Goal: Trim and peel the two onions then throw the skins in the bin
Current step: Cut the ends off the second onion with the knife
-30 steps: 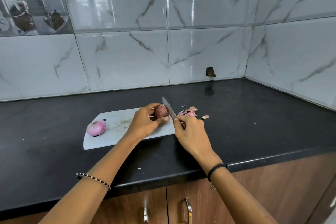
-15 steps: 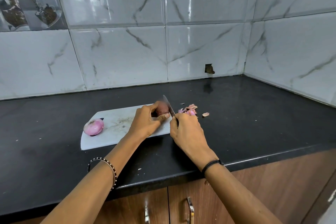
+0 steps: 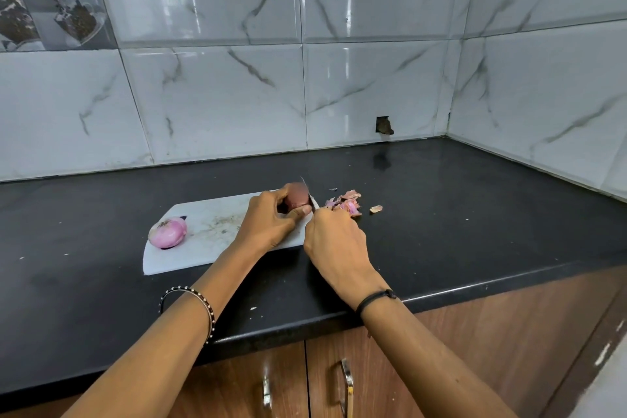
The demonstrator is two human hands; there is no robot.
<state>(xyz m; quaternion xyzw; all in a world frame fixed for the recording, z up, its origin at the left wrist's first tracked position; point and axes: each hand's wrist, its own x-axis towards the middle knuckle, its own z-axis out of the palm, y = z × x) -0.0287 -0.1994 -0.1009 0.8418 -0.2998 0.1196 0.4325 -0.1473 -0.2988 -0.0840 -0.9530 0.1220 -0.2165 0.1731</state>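
Left hand (image 3: 271,224) clamps the brown onion (image 3: 297,195) steady on the board (image 3: 203,248) so right hand (image 3: 334,241), fist round the knife (image 3: 307,189), can trim its right end.

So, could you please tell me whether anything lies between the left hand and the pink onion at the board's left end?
Nothing visible does: only cutting board with faint scraps lies between the left hand and the pink onion. That hand is occupied, though, gripping the darker onion against the knife in the right hand.

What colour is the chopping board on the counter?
The chopping board is white, seen best in the head view.
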